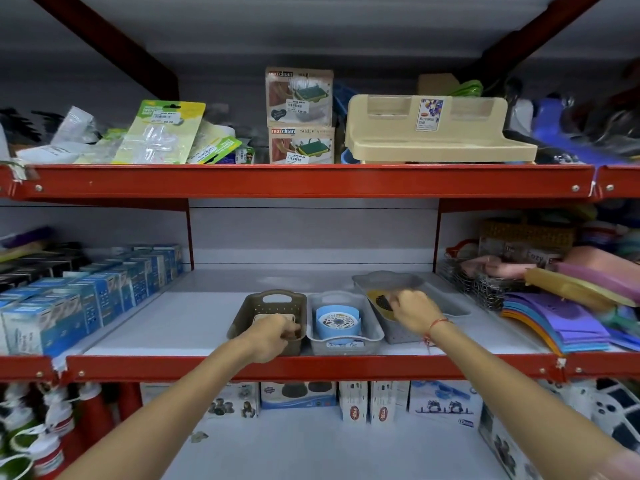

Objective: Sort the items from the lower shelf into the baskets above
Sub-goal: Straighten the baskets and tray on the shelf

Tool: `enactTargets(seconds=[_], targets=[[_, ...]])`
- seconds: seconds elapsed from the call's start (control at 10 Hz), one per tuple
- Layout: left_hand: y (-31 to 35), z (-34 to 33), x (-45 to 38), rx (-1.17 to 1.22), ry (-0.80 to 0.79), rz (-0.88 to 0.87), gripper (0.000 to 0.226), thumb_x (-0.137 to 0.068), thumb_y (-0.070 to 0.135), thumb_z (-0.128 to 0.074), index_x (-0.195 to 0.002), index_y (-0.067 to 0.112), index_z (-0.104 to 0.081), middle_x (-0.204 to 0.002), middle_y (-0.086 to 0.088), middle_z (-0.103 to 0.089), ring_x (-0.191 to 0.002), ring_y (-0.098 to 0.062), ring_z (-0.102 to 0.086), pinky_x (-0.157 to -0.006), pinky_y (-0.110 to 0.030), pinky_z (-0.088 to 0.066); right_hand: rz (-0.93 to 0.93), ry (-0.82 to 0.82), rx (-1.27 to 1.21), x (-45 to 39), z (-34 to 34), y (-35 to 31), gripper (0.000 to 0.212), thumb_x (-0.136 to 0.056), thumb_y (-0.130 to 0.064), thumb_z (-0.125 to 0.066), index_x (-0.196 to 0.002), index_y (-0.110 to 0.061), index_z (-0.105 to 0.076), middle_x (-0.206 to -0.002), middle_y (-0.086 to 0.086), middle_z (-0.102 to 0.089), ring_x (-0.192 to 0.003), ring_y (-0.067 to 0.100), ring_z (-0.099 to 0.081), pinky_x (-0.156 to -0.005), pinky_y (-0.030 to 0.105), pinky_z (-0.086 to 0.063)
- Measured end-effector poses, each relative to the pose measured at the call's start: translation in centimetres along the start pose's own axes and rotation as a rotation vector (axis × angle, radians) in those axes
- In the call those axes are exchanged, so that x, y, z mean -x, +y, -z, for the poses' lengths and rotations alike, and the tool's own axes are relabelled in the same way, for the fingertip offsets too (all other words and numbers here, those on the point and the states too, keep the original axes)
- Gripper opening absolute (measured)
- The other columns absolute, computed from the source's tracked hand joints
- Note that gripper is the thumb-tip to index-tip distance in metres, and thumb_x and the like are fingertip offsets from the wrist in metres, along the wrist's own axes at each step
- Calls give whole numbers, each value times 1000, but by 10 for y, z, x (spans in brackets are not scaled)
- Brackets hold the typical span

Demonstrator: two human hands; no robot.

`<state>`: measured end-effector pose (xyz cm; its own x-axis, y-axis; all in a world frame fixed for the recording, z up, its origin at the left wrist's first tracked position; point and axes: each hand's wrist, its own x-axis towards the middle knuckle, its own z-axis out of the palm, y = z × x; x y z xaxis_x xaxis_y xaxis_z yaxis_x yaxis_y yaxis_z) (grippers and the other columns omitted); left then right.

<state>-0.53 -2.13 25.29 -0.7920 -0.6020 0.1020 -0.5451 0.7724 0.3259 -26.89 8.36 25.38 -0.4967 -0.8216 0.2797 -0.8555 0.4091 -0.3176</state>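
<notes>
Three small baskets stand side by side on the middle shelf. My left hand (272, 336) reaches into the brown basket (268, 308), fingers closed on a pale beige item inside it. In the clear grey basket (344, 342) at the middle sits a blue round container (337, 322) with a patterned top. My right hand (414, 311) is over the grey basket (398, 285) on the right, pinching a yellow item with a dark patterned patch (381, 301). Much of both held items is hidden by my fingers.
Blue boxes (86, 299) fill the shelf's left side; wire baskets and coloured plastic sheets (561, 317) crowd the right. Boxed goods (353, 401) line the back of the white lower shelf. A red shelf beam (311, 368) runs under my wrists; the upper shelf holds a beige rack (436, 133).
</notes>
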Motion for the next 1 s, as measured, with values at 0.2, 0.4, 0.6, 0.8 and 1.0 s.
enactTargets(seconds=[0.2,0.4,0.6,0.8,1.0], targets=[[18,-11,0,-79,-16,24,39,-92,12,-47,-132,9,-52,-126,-11,-60,-120,-28,-52,-102,-37,-43,-11,-195,148,5,-13,32,44,-102,-44,-25,-135,-28,-50,-138,8,-57,-132,31,-46,-115,53,-24],[34,-19,4,-173,-4,71,46,-95,20,-44,-140,11,-38,-133,-13,-56,-120,-28,-51,-98,-36,-43,66,-137,213,34,-13,27,42,-103,-40,-23,-113,-22,-60,-116,10,-68,-123,32,-50,-114,57,-19],[49,-21,14,-177,-2,98,31,-93,11,-42,-124,8,-48,-127,-16,-57,-115,-29,-53,-92,-35,-44,77,-92,237,60,-9,20,41,-101,-39,-24,-112,-23,-60,-112,11,-69,-117,31,-54,-113,58,-21],[63,-16,25,-193,-60,122,32,-93,10,-43,-124,7,-47,-131,-16,-55,-119,-29,-50,-94,-35,-43,65,-169,275,74,3,4,42,-102,-36,-24,-126,-19,-54,-127,13,-62,-125,32,-49,-115,55,-22],[92,19,33,-17,416,-107,31,-100,20,-37,-126,9,-50,-105,-15,-68,-95,-27,-64,-83,-40,-52,290,334,28,89,61,-34,36,-102,-30,-32,-111,-10,-61,-108,9,-65,-106,27,-56,-85,37,-46]])
